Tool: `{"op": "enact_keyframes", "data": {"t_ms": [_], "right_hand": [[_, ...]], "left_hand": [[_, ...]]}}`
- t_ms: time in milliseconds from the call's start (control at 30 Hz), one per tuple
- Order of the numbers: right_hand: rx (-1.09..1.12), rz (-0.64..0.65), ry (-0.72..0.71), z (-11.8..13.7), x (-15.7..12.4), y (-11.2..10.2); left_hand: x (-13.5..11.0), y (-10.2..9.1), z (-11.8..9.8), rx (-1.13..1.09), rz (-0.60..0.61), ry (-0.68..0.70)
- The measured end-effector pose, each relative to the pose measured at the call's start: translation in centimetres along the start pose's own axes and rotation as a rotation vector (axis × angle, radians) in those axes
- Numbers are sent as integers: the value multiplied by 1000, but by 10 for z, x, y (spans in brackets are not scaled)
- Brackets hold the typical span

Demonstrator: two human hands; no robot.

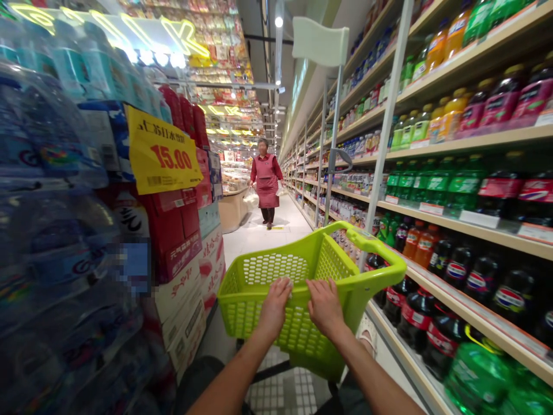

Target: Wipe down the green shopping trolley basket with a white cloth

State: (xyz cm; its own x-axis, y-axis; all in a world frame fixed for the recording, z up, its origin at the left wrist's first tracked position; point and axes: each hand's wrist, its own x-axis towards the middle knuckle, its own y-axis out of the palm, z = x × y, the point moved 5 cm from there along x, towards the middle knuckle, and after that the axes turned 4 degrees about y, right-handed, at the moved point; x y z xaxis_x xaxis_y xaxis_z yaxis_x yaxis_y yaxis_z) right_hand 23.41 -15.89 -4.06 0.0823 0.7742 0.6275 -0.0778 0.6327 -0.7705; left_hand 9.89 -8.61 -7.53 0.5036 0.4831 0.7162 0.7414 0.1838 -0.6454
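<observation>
A lime-green plastic shopping cart point(254, 311) with a perforated basket stands right in front of me, turned so its handle point(391, 262) points to the right. My left hand point(276, 302) is closed over the near rim of the basket. Beside it, my right hand point(325, 305) grips the same rim, a short gap away. Fingers of both hands curl over the edge, their tips partly hidden inside. The part of the basket floor that shows holds nothing I can make out. A shoe point(368, 339) is partly visible beyond the cart's right side.
Drink shelves point(458, 222) line the right, close to the cart. Stacked boxes point(179, 288) and wrapped water bottles point(64, 248) rise at left, with a yellow price sign point(164, 153). Along the aisle a person in a red apron point(268, 181) faces me, carrying bags.
</observation>
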Motion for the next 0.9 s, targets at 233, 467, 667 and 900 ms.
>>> {"op": "enact_keyframes", "data": {"t_ms": [233,467,667,900], "right_hand": [[-11,9,16,-1,0,2],[-51,15,-4,1,2,2],[-37,6,-19,0,1,2],[244,-103,-38,22,12,-3]], "left_hand": [[-22,-48,58,103,-178,-248],[7,9,-10,-75,-19,-17],[-17,-39,47,-57,-159,-300],[36,-2,-20,-867,-132,-498]]}}
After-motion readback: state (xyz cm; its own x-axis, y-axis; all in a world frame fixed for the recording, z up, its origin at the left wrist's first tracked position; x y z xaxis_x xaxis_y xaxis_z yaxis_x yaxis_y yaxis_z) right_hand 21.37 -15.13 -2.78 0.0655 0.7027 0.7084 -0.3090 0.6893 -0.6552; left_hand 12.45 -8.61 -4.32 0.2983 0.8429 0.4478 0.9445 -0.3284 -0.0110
